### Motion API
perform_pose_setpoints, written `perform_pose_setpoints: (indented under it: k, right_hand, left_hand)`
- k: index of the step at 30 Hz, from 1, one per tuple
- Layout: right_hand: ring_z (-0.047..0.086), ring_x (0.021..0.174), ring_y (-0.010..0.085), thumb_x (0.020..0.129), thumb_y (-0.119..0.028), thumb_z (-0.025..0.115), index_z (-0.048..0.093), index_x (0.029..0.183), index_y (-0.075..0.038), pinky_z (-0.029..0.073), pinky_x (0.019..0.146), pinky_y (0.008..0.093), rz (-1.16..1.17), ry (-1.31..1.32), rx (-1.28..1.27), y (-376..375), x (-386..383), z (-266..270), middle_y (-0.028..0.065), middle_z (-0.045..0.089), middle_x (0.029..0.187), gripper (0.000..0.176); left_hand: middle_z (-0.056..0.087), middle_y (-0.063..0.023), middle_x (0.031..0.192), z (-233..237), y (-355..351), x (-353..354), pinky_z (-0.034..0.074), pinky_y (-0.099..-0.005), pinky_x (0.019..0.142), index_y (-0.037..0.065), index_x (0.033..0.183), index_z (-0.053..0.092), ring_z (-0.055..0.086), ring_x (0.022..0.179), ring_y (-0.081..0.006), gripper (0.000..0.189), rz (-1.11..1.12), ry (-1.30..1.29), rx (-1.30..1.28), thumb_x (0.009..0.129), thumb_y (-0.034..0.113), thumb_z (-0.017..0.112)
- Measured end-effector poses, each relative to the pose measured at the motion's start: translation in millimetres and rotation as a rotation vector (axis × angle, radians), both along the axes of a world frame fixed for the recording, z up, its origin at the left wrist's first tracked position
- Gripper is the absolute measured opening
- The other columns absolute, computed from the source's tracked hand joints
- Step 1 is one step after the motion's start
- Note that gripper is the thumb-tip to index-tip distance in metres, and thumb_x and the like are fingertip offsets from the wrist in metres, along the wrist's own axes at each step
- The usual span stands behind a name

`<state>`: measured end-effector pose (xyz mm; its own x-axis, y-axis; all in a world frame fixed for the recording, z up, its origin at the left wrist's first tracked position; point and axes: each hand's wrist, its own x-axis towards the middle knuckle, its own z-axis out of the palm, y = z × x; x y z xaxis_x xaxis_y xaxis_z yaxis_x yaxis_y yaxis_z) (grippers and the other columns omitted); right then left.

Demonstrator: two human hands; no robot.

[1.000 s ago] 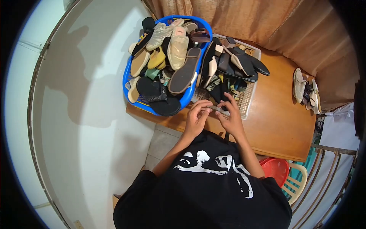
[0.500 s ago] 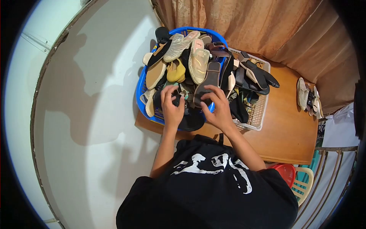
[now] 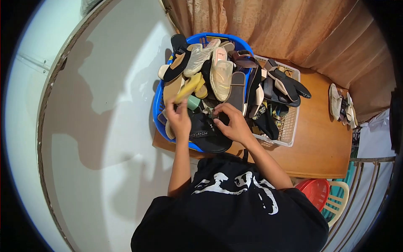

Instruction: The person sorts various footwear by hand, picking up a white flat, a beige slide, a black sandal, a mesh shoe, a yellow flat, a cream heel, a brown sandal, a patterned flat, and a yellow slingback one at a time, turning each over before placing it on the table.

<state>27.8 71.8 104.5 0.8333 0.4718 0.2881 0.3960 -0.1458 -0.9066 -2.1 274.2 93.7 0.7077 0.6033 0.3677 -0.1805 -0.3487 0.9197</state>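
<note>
A blue basket (image 3: 156, 101) is heaped with shoes and sandals. At its left side my left hand (image 3: 179, 118) is closed on a yellow shoe (image 3: 189, 87), which is tilted and blurred. A green block-like piece (image 3: 193, 102) shows just beyond that hand. My right hand (image 3: 232, 122) is over the front of the pile with fingers curled, near a dark sandal (image 3: 210, 136) and a small dark, shiny piece at the fingertips. Whether it grips that piece is unclear. Shoes in clear plastic (image 3: 221, 80) lie on top of the heap.
Beside the basket, a white crate (image 3: 289, 128) of shoes stands on the wooden table (image 3: 321, 143). More shoes (image 3: 336, 102) lie at the table's right end, below a brown curtain (image 3: 294, 33). A red basin (image 3: 312, 193) rests on a cream chair (image 3: 341, 203).
My left hand has moved slightly left and now holds the yellow shoe, which has lifted and turned. My right hand has shifted left and down, its fingers closer together.
</note>
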Motion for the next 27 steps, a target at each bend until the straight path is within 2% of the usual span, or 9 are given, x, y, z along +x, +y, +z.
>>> perform_pose_setpoints:
  k: [5, 13, 16, 18, 20, 22, 23, 26, 27]
  right_hand:
    - [0.065, 0.097, 0.0369, 0.084, -0.001, 0.068, 0.059, 0.113, 0.003, 0.053, 0.086, 0.0424, 0.084, -0.034, -0.137, 23, 15, -5, 0.0195, 0.06, 0.111, 0.031]
    - [0.066, 0.072, 0.0215, 0.087, -0.006, 0.065, 0.018, 0.159, -0.006, 0.057, 0.059, 0.0347, 0.181, 0.637, -0.265, 96, 77, -36, 0.0203, 0.063, 0.115, 0.086]
    - [0.064, 0.066, 0.0209, 0.084, -0.009, 0.065, 0.024, 0.158, -0.006, 0.053, 0.054, 0.032, 0.102, 0.77, -0.256, 108, 86, -49, 0.0182, 0.065, 0.108, 0.085]
    - [0.064, 0.094, 0.0312, 0.081, -0.013, 0.062, 0.033, 0.155, -0.005, 0.052, 0.082, 0.0375, 0.009, 0.7, -0.238, 121, 86, -75, 0.0259, 0.056, 0.123, 0.08]
    - [0.063, 0.101, 0.0331, 0.08, -0.014, 0.062, 0.042, 0.15, -0.004, 0.052, 0.09, 0.0384, -0.083, 0.506, -0.215, 122, 79, -83, 0.0254, 0.054, 0.122, 0.073]
    - [0.062, 0.087, 0.0264, 0.08, -0.012, 0.065, 0.051, 0.143, -0.003, 0.052, 0.079, 0.0348, -0.161, 0.173, -0.198, 113, 59, -75, 0.0166, 0.059, 0.106, 0.065]
    - [0.059, 0.095, 0.0279, 0.081, -0.015, 0.067, 0.059, 0.134, -0.002, 0.049, 0.091, 0.0355, -0.141, 0.28, -0.131, 106, 48, -49, 0.0169, 0.056, 0.105, 0.055]
    - [0.059, 0.093, 0.0275, 0.081, -0.018, 0.07, 0.059, 0.133, -0.001, 0.05, 0.089, 0.0363, -0.146, 0.243, -0.105, 85, 28, -7, 0.0177, 0.057, 0.107, 0.056]
    - [0.06, 0.091, 0.0315, 0.08, -0.019, 0.072, 0.065, 0.116, 0.001, 0.049, 0.085, 0.0397, -0.203, 0.249, 0.008, 79, 22, 1, 0.0174, 0.058, 0.096, 0.042]
  left_hand:
    - [0.05, -0.016, 0.136, 38, 24, -15, 0.044, -0.0614, 0.108, 0.01, 0.139, 0.039, 0.053, 0.128, -0.0319, 0.041, -0.026, -0.303, -0.433, 0.106, 0.028, 0.056]
    - [0.04, -0.0173, 0.148, 51, 28, -36, 0.044, -0.0663, 0.106, 0.014, 0.147, 0.029, 0.046, 0.136, -0.0369, 0.052, 0.099, -0.399, -0.652, 0.107, 0.041, 0.05]
    - [0.036, -0.0151, 0.151, 33, 34, -39, 0.044, -0.0689, 0.104, 0.018, 0.15, 0.024, 0.045, 0.137, -0.0374, 0.06, 0.185, -0.397, -0.738, 0.105, 0.044, 0.054]
    - [0.035, -0.0142, 0.151, 22, 43, -38, 0.045, -0.07, 0.102, 0.019, 0.151, 0.019, 0.045, 0.136, -0.0373, 0.067, 0.233, -0.402, -0.821, 0.102, 0.041, 0.06]
    - [0.037, -0.0135, 0.149, 18, 51, -38, 0.046, -0.0702, 0.101, 0.02, 0.152, 0.016, 0.046, 0.134, -0.037, 0.075, 0.252, -0.288, -0.837, 0.098, 0.035, 0.067]
    - [0.037, -0.0129, 0.147, 13, 59, -36, 0.046, -0.0704, 0.099, 0.021, 0.152, 0.014, 0.047, 0.132, -0.0366, 0.082, 0.229, -0.218, -0.841, 0.095, 0.029, 0.072]
    - [0.037, -0.0127, 0.147, 9, 63, -38, 0.046, -0.0705, 0.099, 0.021, 0.151, 0.014, 0.047, 0.132, -0.0364, 0.085, 0.2, -0.197, -0.838, 0.093, 0.026, 0.074]
    - [0.039, -0.012, 0.145, 15, 57, -37, 0.048, -0.0665, 0.098, 0.021, 0.148, 0.019, 0.048, 0.131, -0.0347, 0.082, 0.175, -0.159, -0.935, 0.09, 0.021, 0.077]
    - [0.039, -0.0118, 0.145, 18, 53, -36, 0.049, -0.0644, 0.098, 0.02, 0.147, 0.023, 0.048, 0.132, -0.0341, 0.079, 0.176, -0.147, -0.985, 0.09, 0.02, 0.077]
